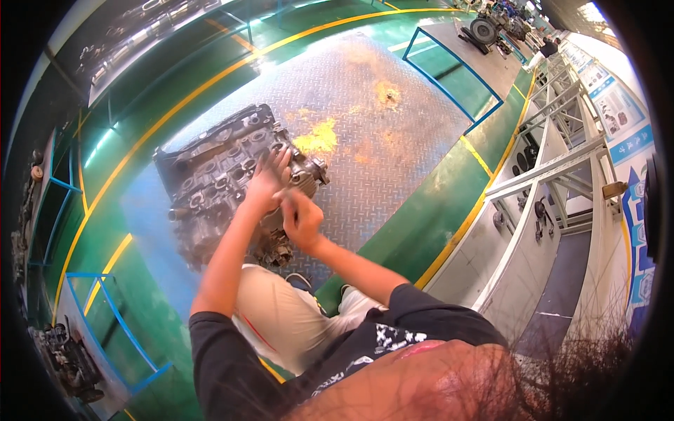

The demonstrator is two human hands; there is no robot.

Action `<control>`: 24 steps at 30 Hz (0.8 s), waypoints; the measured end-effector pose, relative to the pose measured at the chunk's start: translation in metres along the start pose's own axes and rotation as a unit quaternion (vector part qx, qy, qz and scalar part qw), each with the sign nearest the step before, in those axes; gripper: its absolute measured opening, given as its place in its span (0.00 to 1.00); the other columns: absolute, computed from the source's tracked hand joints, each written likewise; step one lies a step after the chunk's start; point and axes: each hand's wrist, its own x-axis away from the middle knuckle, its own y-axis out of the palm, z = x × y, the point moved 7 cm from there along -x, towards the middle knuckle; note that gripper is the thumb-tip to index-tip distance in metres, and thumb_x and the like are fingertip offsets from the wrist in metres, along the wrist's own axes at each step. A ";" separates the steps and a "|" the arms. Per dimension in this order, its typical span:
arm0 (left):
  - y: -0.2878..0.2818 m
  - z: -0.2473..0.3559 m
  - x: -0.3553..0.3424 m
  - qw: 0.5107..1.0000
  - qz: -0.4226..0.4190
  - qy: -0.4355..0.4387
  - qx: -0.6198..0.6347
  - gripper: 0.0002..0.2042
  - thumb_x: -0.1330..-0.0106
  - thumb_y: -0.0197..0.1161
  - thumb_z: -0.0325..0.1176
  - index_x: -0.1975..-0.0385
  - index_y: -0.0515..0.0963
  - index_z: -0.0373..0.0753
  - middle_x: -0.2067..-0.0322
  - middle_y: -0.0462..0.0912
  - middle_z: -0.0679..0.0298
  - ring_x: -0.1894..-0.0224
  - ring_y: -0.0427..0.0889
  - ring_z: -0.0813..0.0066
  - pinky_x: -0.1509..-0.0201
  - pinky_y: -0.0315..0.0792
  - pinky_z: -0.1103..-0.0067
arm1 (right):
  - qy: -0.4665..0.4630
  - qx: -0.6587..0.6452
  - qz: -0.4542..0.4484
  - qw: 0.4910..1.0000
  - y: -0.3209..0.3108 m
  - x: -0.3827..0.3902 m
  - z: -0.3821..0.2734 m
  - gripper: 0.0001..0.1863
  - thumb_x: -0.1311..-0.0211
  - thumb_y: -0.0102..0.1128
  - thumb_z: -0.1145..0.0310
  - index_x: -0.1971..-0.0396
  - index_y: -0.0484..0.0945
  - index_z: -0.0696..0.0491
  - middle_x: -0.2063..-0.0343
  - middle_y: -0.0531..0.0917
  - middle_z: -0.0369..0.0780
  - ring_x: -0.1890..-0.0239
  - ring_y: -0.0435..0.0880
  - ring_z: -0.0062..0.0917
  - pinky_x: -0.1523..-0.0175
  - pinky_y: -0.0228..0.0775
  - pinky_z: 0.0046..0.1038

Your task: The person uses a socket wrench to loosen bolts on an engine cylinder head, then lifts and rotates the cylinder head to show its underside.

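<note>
A dark metal engine block [210, 165] with round openings along its upper side lies on a steel plate in front of me. My left hand [270, 175] reaches over its right part, fingers stretched out and a little blurred. Whether that palm touches the metal, I cannot tell. Close beside the left wrist, my right hand [302, 221] is curled closed; anything inside it is hidden. Just past the hands, a rounded metal fitting [312, 170] juts from the engine's right end.
The worn checkered steel plate [372, 161], stained yellow and rusty, lies on a green floor. Blue rail frames [456, 77] stand far right and near left [116, 330]. A pale metal rack [540, 168] runs along the right. Another engine [70, 361] sits at lower left.
</note>
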 end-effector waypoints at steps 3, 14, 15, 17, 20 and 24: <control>0.009 -0.002 -0.003 0.998 -0.008 -0.024 0.049 0.28 0.19 0.42 0.42 0.23 0.58 0.39 0.22 0.57 0.59 0.21 0.55 0.55 0.19 0.46 0.57 | -0.440 0.066 -0.193 0.875 -0.009 -0.006 -0.018 0.10 0.31 0.63 0.71 0.52 0.82 0.52 0.60 0.87 0.41 0.59 0.89 0.32 0.48 0.83 0.34; -0.007 0.007 -0.001 0.977 0.087 0.190 0.040 0.24 0.28 0.55 0.37 0.37 0.71 0.30 0.28 0.63 0.41 0.25 0.59 0.40 0.22 0.57 0.57 | -0.009 0.019 0.064 0.998 -0.012 -0.006 0.005 0.07 0.28 0.60 0.72 0.54 0.78 0.56 0.61 0.87 0.43 0.62 0.89 0.34 0.56 0.81 0.32; 0.012 -0.009 -0.006 0.979 0.071 0.181 -0.055 0.21 0.26 0.53 0.37 0.40 0.72 0.28 0.28 0.64 0.42 0.26 0.61 0.41 0.22 0.58 0.57 | -0.152 0.047 0.007 0.987 -0.007 -0.011 -0.012 0.10 0.32 0.65 0.73 0.54 0.79 0.56 0.59 0.87 0.44 0.60 0.89 0.38 0.55 0.82 0.34; 0.011 -0.010 -0.008 0.985 0.080 0.139 0.061 0.17 0.25 0.52 0.29 0.43 0.68 0.23 0.27 0.61 0.41 0.25 0.61 0.43 0.23 0.58 0.54 | -0.205 0.055 -0.040 0.976 -0.010 -0.016 -0.013 0.12 0.36 0.68 0.73 0.54 0.79 0.55 0.59 0.87 0.44 0.58 0.89 0.39 0.53 0.82 0.36; 0.012 -0.002 -0.009 0.985 0.052 0.155 0.060 0.22 0.21 0.46 0.36 0.35 0.66 0.25 0.26 0.61 0.46 0.24 0.58 0.43 0.20 0.54 0.59 | -0.216 0.048 -0.074 0.972 -0.010 -0.007 -0.013 0.15 0.39 0.71 0.72 0.54 0.80 0.54 0.59 0.86 0.44 0.55 0.88 0.41 0.51 0.82 0.38; 0.009 0.006 -0.004 0.989 0.030 0.049 0.137 0.21 0.23 0.48 0.36 0.38 0.72 0.29 0.25 0.60 0.45 0.25 0.59 0.40 0.22 0.55 0.55 | -0.114 0.043 -0.056 0.991 -0.013 0.001 -0.008 0.15 0.36 0.69 0.71 0.52 0.79 0.56 0.58 0.86 0.45 0.57 0.88 0.42 0.53 0.82 0.37</control>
